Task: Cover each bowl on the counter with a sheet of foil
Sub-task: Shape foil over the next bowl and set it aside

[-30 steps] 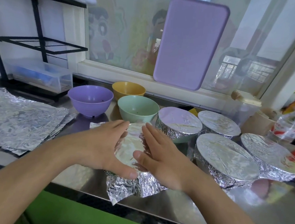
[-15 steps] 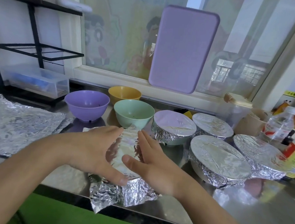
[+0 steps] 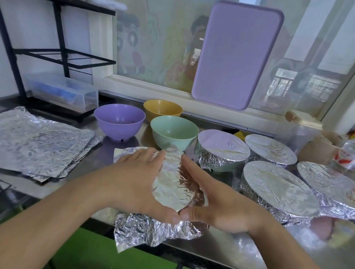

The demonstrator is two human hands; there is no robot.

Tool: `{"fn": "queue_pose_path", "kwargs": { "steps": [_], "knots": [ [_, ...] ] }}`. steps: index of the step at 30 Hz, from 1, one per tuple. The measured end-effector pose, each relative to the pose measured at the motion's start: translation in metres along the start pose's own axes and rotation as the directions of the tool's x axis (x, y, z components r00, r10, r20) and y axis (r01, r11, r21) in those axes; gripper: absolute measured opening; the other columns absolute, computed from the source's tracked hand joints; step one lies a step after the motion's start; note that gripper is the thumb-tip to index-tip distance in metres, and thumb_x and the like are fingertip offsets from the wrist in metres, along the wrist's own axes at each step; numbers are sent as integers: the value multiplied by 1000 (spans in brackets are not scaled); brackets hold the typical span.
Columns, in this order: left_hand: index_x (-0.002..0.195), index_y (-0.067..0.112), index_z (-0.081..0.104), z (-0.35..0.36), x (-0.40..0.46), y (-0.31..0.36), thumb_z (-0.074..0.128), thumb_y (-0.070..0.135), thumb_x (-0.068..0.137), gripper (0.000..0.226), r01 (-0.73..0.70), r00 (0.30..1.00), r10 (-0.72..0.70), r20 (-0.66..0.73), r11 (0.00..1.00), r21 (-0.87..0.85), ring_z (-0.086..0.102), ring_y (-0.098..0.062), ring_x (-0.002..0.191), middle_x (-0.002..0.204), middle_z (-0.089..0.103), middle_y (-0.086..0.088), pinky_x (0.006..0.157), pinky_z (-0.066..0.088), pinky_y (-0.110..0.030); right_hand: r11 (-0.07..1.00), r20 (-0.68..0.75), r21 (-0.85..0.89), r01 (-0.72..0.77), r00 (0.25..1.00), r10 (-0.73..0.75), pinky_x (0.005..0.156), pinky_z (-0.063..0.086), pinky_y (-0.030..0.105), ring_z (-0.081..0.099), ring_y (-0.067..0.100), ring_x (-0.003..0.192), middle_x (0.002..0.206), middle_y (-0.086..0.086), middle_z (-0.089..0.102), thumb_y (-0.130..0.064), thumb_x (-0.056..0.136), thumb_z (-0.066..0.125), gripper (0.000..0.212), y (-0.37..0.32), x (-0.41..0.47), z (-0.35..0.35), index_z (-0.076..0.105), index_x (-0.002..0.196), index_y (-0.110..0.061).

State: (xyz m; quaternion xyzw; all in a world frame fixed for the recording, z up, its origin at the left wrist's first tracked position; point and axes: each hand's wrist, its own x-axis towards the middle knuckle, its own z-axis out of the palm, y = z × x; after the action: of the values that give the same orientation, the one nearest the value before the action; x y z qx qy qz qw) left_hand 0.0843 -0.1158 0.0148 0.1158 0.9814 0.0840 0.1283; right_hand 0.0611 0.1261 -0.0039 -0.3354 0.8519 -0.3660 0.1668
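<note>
Foil sheet lies pressed over one bowl by flat left hand and right hand; four covered bowls, three bare bowls.

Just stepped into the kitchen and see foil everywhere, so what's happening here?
A person is covering bowls with foil. Both hands, the left hand and the right hand, press a foil sheet down around a bowl at the counter's front edge. Four foil-covered bowls sit to the right. A purple bowl, a green bowl and a yellow bowl are uncovered, with spare foil sheets stacked at left.
</note>
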Motion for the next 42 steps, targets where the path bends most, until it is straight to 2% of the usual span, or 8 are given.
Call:
{"fn": "queue_pose_path", "kwargs": {
  "steps": [5, 14, 19, 23, 29, 34, 39, 42],
  "knots": [
    [163, 29, -22, 4, 6, 1, 48, 113, 42, 163, -25, 999, 27, -35, 999, 32, -9, -17, 161, 173, -11, 11, 129, 16, -51, 993, -101, -81, 88, 990, -96, 128, 25, 29, 20, -11, 153, 164, -40, 21, -25, 86, 88, 110, -4, 4, 9, 12, 163, -49],
    [163, 31, -23, -3, 5, -4, 61, 104, 50, 159, -76, 997, 75, 8, 995, 59, -12, -12, 160, 172, -15, 14, 131, 8, -44, 981, -126, -194, 23, 991, -48, 131, 14, 26, 1, -18, 152, 168, -36, 3, -48, 84, 87, 117, 4, 2, 14, 3, 166, -43],
    [164, 29, -23, -3, 4, -9, 66, 100, 53, 159, -105, 994, 105, 17, 994, 25, -19, -7, 158, 170, -24, 18, 132, 3, -41, 993, -157, 112, -42, 986, 59, 132, 16, 41, 12, -14, 153, 168, -35, 16, -61, 89, 67, 92, -1, 10, 5, 18, 165, -45],
    [163, 27, -26, -9, 1, -9, 64, 102, 52, 162, -107, 994, 105, 41, 994, 28, -24, -5, 156, 169, -30, 17, 131, -1, -37, 979, -192, -199, -34, 981, -5, 122, 3, 8, 6, -28, 143, 157, -37, 19, -40, 111, 46, 52, -12, 27, 13, 29, 161, -38],
    [159, 35, -33, -3, -15, -19, 62, 103, 52, 159, -16, 1000, 15, -7, 998, -59, -22, -2, 156, 165, -34, 25, 130, 4, -34, 925, -250, -375, -65, 968, -34, 115, 0, 5, 10, -1, 153, 170, -9, 20, -46, 111, 41, 67, -7, 32, 26, 20, 167, -13],
    [163, 40, -20, 0, -22, -38, 68, 101, 47, 159, -31, 997, 19, -73, 987, -158, 5, 5, 152, 165, -8, 35, 126, 18, -26, 948, -204, -311, -63, 979, -1, 126, 14, 25, 9, 1, 155, 165, -26, 7, -67, 102, 46, 92, -10, 26, 30, 2, 169, -22],
    [164, 40, 1, -5, -35, -52, 82, 76, 68, 130, -36, 997, 16, -71, 956, -290, 28, 9, 139, 155, 17, 35, 112, 31, -19, 965, -164, -252, -74, 986, 33, 125, 26, 35, 16, 2, 154, 159, -33, 5, -84, 85, 57, 114, -9, 20, 24, -1, 168, -31],
    [136, 38, 36, -2, -38, -54, 78, 78, 68, 90, -39, 997, 16, -82, 958, -284, 46, 3, 127, 133, 39, 31, 107, 46, -30, 970, -135, -228, -88, 989, 58, 121, 25, 25, 21, -2, 149, 156, -35, 5, -80, 81, 67, 123, -9, 22, 15, -4, 168, -30]
  ]
}}
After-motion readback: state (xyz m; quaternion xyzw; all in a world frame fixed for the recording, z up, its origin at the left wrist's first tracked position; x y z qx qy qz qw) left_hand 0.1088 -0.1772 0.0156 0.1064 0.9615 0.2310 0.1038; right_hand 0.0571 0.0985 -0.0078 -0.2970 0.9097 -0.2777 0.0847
